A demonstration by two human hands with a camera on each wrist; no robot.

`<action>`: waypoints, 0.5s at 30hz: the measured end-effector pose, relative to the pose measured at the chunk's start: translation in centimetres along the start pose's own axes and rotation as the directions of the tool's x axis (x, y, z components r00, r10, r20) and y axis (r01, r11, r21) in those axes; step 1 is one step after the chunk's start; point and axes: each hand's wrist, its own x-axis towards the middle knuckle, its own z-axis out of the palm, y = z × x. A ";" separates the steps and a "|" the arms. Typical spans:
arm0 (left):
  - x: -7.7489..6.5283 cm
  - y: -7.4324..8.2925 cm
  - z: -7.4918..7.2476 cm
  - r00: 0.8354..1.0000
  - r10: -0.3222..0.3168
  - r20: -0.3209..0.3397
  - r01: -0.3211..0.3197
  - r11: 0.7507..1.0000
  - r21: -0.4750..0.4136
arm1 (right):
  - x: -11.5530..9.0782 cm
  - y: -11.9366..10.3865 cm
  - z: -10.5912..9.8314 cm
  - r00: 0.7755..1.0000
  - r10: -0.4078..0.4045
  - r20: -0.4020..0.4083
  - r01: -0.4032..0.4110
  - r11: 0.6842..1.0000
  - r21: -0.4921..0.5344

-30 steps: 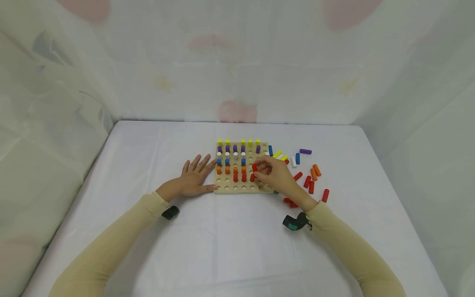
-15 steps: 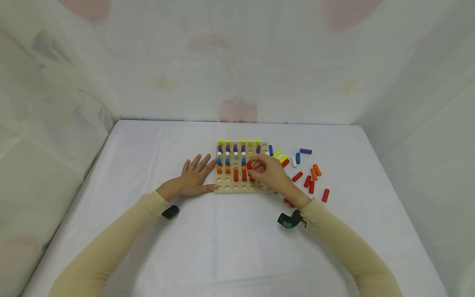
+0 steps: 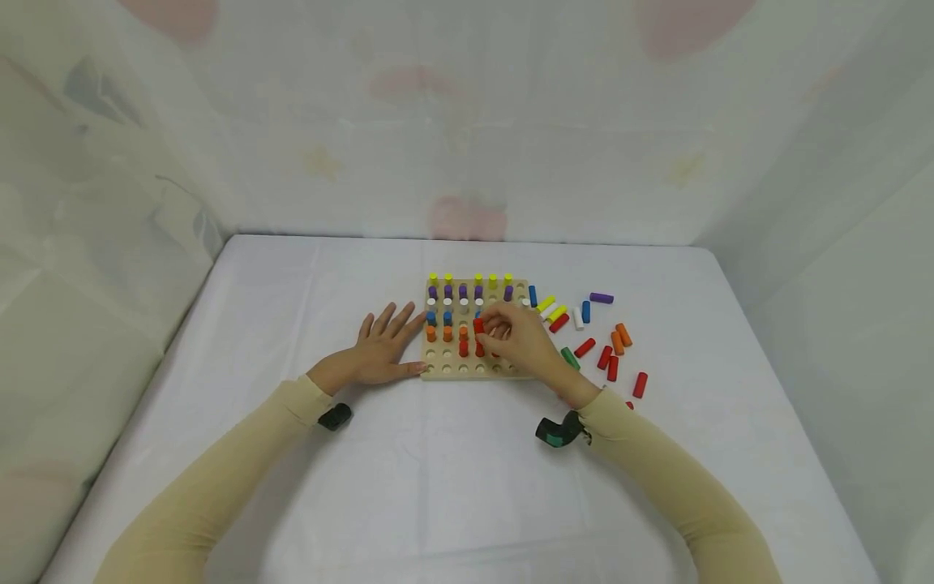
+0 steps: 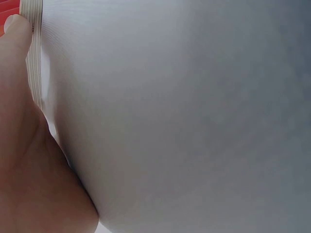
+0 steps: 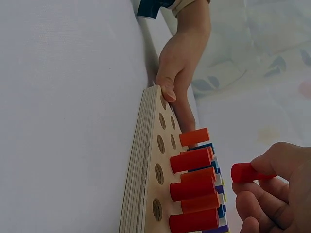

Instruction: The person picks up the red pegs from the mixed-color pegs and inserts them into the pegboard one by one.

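Note:
A pale wooden pegboard (image 3: 467, 375) lies on the white-covered table, with rows of yellow, purple, white, blue, orange and red pegs standing in its holes. Between thumb and fingertips, my right hand (image 3: 527, 341) pinches a red peg (image 5: 245, 172) above the board. In the right wrist view this peg is apart from the three standing red pegs (image 5: 193, 188). My left hand (image 3: 379, 353) lies spread beside the board's left edge, its thumb (image 5: 168, 93) resting on the near left corner. My right hand hides part of the board's right side in the head view.
Loose pegs lie right of the board, among them a green peg (image 3: 570, 358), an orange peg (image 3: 623, 333), a purple peg (image 3: 601, 298) and several red ones, one a red peg (image 3: 640, 384) farther right. Cloth walls enclose the table.
My right hand has moved left over the board with the red peg. A loose green peg has come into sight behind it. The left hand has stayed in place.

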 end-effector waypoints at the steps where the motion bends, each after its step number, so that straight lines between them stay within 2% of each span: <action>1: 0.0 0.0 0.0 1.000 0.000 0.001 0.000 1.000 0.000 | 0.0 -0.1 0.1 1.000 0.000 0.005 0.000 1.000 0.004; 9: 0.1 -0.1 0.2 1.000 -0.002 -0.003 0.002 1.000 0.003 | 0.3 -0.3 0.7 1.000 -0.013 0.006 0.013 0.999 0.033; 15: 0.1 -0.1 0.1 1.000 -0.002 -0.003 0.002 1.000 0.006 | 0.5 -0.4 1.3 1.000 -0.018 0.000 0.018 1.000 0.001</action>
